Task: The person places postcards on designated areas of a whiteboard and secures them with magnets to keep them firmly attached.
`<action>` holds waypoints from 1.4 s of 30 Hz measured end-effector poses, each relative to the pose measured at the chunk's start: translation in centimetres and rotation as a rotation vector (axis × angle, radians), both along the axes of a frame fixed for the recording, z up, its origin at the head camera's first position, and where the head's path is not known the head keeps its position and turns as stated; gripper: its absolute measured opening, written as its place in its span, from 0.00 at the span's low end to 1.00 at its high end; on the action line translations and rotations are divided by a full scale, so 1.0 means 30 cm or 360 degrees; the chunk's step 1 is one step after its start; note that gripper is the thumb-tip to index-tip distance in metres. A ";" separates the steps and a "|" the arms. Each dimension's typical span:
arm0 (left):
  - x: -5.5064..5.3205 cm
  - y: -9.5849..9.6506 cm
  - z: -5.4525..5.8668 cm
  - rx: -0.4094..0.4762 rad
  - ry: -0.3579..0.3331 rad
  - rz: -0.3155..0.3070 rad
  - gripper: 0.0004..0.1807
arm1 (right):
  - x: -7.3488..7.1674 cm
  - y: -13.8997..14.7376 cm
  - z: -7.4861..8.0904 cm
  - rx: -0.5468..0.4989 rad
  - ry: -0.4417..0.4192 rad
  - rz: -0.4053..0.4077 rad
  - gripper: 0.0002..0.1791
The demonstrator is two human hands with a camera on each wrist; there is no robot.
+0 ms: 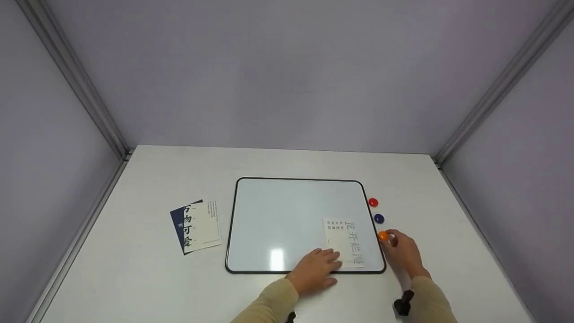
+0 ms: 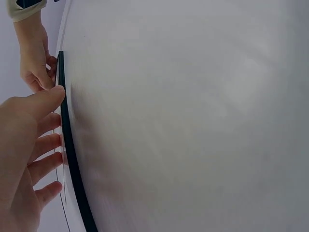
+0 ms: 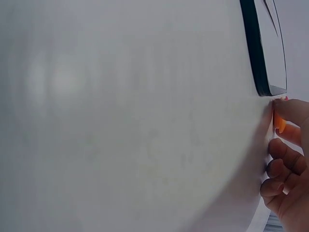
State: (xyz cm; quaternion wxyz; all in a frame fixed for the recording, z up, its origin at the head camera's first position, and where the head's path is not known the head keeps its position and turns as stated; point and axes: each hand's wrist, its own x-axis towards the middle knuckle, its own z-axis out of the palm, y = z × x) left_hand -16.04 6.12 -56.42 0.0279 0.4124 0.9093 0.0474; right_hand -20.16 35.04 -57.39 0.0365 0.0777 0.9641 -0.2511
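Note:
A small whiteboard with a black rim lies flat on the table. Near its right front corner is a pale card with handwritten-looking characters. My left hand lies across the board's front edge, fingers spread and fairly straight, the fingertips at the card's lower left. Just outside the right rim, my right hand pinches an orange round magnet between thumb and index finger; the orange magnet also shows in the right wrist view. Behind it are a dark blue magnet and a red magnet.
Left of the board, a cream card with black characters overlaps a dark blue card. The white table is bounded by grey panels at the back and both sides.

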 end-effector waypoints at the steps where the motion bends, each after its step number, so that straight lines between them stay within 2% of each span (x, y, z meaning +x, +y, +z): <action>1: 0.000 0.002 0.000 -0.0004 0.0000 -0.0003 0.24 | -0.001 0.001 -0.002 0.0008 0.0014 0.0007 0.21; 4: -0.002 0.006 -0.003 -0.0020 0.0017 -0.0015 0.24 | -0.004 0.004 -0.009 0.0020 0.0038 0.0020 0.20; 11: -0.004 0.015 -0.011 0.0007 0.0020 -0.0020 0.24 | -0.008 0.008 -0.009 -0.0011 -0.0005 -0.0004 0.21; 21: -0.002 0.016 0.002 0.0007 0.0023 -0.0034 0.24 | -0.008 -0.002 0.004 -0.0042 -0.0089 -0.0033 0.23; 26: -0.002 0.015 0.002 0.0009 -0.0005 -0.0026 0.24 | -0.012 -0.006 0.011 -0.0018 -0.0066 -0.0004 0.22; 32: -0.007 0.018 -0.006 -0.0004 0.0052 -0.0037 0.23 | -0.020 -0.018 0.021 0.0049 0.0038 0.0057 0.21; 42: -0.003 0.018 -0.006 0.0029 0.0032 -0.0030 0.22 | -0.021 -0.038 0.039 0.0034 -0.0011 0.0066 0.23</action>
